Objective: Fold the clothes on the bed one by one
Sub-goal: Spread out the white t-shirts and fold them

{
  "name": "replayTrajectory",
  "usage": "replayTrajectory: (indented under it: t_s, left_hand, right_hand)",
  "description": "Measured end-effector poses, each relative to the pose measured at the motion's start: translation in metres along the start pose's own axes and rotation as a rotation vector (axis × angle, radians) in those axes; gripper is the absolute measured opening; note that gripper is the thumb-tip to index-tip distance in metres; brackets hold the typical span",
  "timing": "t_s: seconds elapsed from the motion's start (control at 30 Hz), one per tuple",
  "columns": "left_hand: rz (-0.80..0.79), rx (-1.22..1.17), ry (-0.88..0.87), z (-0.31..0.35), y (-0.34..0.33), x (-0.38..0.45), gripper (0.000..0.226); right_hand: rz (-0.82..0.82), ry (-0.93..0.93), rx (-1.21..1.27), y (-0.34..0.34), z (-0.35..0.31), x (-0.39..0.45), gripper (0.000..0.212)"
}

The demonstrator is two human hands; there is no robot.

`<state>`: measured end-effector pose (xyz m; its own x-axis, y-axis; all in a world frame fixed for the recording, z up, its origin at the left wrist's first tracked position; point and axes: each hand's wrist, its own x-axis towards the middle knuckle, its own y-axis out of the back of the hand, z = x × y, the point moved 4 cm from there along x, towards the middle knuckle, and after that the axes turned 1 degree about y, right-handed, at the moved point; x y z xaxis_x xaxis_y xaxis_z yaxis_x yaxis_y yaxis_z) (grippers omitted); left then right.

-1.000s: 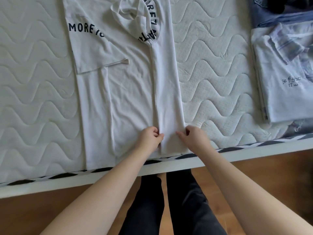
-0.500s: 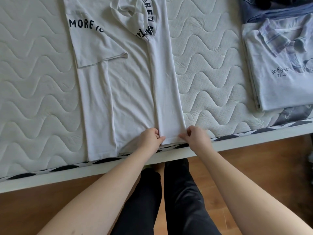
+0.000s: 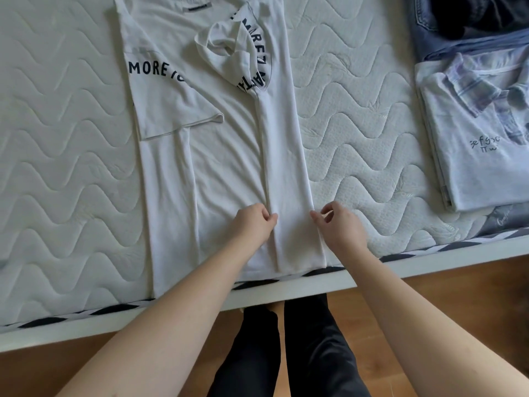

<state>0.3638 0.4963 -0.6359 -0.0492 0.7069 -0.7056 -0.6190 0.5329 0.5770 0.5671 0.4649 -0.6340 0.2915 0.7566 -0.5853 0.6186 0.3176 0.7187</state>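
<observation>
A white T-shirt (image 3: 226, 167) with black lettering lies lengthwise on the quilted mattress (image 3: 65, 156), its hem at the near bed edge. Both its sides are folded inward; the left sleeve lies flat and the right sleeve is bunched near the top. My left hand (image 3: 253, 223) pinches the inner edge of the right folded strip, a little above the hem. My right hand (image 3: 342, 226) has its fingers curled and pinches the shirt's outer right edge at the same height.
A folded pale blue polo shirt (image 3: 475, 144) lies on a stack at the right, with blue jeans (image 3: 429, 27) and a dark garment (image 3: 481, 12) behind it. The white bed frame (image 3: 415, 265) runs along the near edge above a wooden floor (image 3: 463, 293).
Both hands have moved from the hem a short way up the right folded strip. The view has shifted, showing more of the shirt's top.
</observation>
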Motion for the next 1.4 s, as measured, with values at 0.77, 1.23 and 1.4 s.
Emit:
replayTrajectory:
  t_s: [0.77, 1.23, 1.4]
  left_hand:
    - [0.482, -0.031, -0.311, 0.098, 0.167, 0.163, 0.022]
    - [0.193, -0.006, -0.175, 0.12, 0.2, 0.241, 0.045]
    - [0.309, -0.36, -0.286, 0.076, 0.19, 0.206, 0.024]
  right_hand:
    - [0.049, 0.279, 0.184, 0.051, -0.132, 0.151, 0.016]
    - [0.099, 0.342, 0.369, 0.034, -0.238, 0.206, 0.041]
    - [0.028, 0.329, 0.378, 0.037, -0.254, 0.224, 0.054]
